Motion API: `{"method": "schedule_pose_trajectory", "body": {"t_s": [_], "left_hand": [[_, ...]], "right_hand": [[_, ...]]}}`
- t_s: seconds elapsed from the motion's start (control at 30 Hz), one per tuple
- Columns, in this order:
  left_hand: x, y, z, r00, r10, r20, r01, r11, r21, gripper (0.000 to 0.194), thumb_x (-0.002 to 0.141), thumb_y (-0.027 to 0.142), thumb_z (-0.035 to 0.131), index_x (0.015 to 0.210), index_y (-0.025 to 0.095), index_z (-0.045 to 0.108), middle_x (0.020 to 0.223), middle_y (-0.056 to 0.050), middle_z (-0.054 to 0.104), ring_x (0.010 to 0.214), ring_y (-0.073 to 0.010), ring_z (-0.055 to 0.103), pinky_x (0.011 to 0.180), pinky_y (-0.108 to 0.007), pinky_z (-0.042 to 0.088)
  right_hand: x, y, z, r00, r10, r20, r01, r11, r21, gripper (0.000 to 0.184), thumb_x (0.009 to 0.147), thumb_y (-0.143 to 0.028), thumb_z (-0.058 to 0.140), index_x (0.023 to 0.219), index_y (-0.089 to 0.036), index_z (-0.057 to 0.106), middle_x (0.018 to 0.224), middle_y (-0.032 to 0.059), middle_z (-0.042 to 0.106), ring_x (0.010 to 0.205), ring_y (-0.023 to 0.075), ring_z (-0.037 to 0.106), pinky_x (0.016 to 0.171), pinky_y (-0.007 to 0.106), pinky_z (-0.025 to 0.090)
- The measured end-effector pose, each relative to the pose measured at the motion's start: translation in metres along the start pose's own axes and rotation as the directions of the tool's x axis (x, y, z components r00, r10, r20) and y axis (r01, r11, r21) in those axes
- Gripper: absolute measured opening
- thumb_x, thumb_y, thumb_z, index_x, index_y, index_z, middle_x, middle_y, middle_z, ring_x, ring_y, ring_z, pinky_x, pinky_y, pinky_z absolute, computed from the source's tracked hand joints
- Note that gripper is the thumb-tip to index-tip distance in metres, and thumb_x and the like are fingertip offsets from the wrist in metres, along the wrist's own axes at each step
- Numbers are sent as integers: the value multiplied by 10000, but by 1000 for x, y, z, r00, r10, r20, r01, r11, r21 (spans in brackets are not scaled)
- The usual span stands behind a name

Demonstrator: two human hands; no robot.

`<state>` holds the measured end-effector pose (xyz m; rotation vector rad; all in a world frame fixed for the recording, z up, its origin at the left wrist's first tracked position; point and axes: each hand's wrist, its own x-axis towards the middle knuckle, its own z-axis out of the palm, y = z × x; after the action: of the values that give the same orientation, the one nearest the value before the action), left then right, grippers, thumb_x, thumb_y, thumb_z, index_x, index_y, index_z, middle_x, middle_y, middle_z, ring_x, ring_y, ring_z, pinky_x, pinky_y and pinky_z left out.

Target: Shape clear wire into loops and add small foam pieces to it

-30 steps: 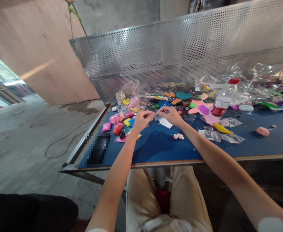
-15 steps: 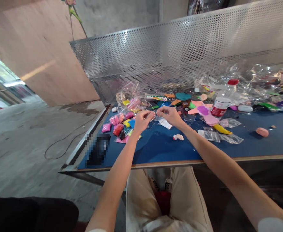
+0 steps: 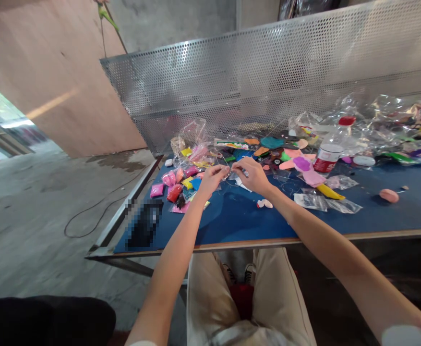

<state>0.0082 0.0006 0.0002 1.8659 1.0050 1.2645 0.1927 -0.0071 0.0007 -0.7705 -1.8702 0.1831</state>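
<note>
Shifted slightly toward the left hand [image 3: 212, 179], the right hand [image 3: 253, 176] now partly covers a white piece [image 3: 245, 186]; both pinch closed at centre frame, around a tiny object [image 3: 228, 175], unclear, above the blue tabletop [image 3: 228, 226].

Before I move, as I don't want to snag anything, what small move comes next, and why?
Probably ease the right hand slightly away from the left hand: their fingertips nearly meet, and what they pinch is too small to make out.
</note>
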Motion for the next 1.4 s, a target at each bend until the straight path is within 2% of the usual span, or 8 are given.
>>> {"method": "schedule_pose_trajectory", "body": {"t_s": [0.1,0.2,0.3,0.5,0.7,1.1,1.27,1.4], "left_hand": [[-2,1,2,982,133,-138,-104,974,199,497,930,661,595,1021,186,710,915,-67,731,794,-177,649,738,-302,527],[-5,3,2,861,406,-306,-196,820,538,478,948,595,627,1222,205,668,1135,-115,730,976,-223,666,897,-375,517],[-8,4,2,787,576,-220,-236,612,755,322,969,506,641,1140,251,741,1099,-93,754,1050,-259,650,953,-418,462],[-9,1,4,795,603,-70,-289,478,829,215,996,403,626,1018,314,820,937,-59,787,946,-253,627,859,-434,430],[-9,2,4,781,621,-70,-284,453,845,234,1009,400,604,999,311,820,968,-49,797,934,-252,627,811,-426,413],[-8,6,2,833,552,33,-328,445,834,334,1061,383,491,1014,246,791,1020,-63,789,929,-239,633,852,-414,383],[-5,1,0,841,541,-18,-360,585,727,286,1027,437,561,978,253,774,1017,-49,776,995,-243,627,910,-409,422],[1,-1,-4,856,468,-220,-317,811,492,378,906,558,712,1089,227,715,1163,-77,737,1099,-239,645,1001,-413,472]], "right_hand": [[1,1,0,993,110,-43,-110,994,11,188,924,-359,593,837,-227,695,868,78,745,821,237,640,851,398,508],[3,2,1,970,231,-78,-228,972,56,223,908,-384,578,807,-218,688,807,58,729,751,213,628,762,350,507],[4,4,1,956,281,-84,-272,957,104,248,898,-407,570,784,-216,680,773,49,718,726,202,617,726,332,496],[4,1,4,955,288,-77,-277,952,130,228,868,-398,574,768,-219,673,747,42,706,709,197,607,711,328,484],[3,-5,5,958,277,-77,-267,957,112,203,873,-359,573,781,-216,684,758,45,710,720,202,617,728,336,483],[1,-1,4,982,174,-66,-175,984,-10,182,926,-316,588,819,-217,697,824,54,745,792,218,650,771,338,475],[2,8,1,998,-20,-62,11,990,-140,156,951,-275,602,860,-217,715,854,65,752,824,227,641,891,394,446],[3,14,-4,997,-39,-72,29,990,-136,178,964,-283,591,856,-214,716,872,71,752,827,224,637,856,385,448]]}}
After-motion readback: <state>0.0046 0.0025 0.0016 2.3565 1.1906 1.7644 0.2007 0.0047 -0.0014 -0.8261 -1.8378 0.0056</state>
